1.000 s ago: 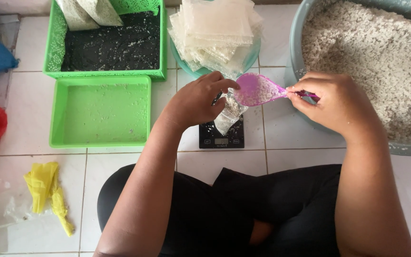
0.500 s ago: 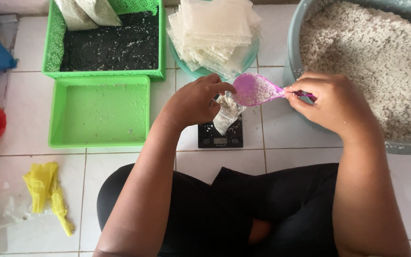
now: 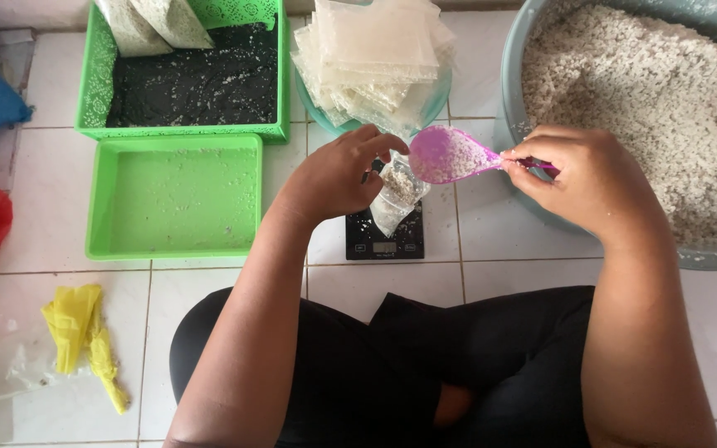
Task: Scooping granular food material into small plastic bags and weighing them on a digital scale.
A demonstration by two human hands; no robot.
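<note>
The left hand point(image 3: 338, 174) hides the top of the small clear bag point(image 3: 397, 192) it pinches over the black scale point(image 3: 384, 236); the right hand point(image 3: 582, 178) grips the pink scoop point(image 3: 446, 155) beside the cut-off grey tub point(image 3: 533, 50); green trays point(image 3: 174, 249) lie left.

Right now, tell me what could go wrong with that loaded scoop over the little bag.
1. The pink scoop sits heaped beside the small clear bag; grains may spill onto the black scale.
2. Only the left hand holds the bag's mouth; it could sag.
3. The right hand grips the handle's end, so the scoop may tip.
</note>
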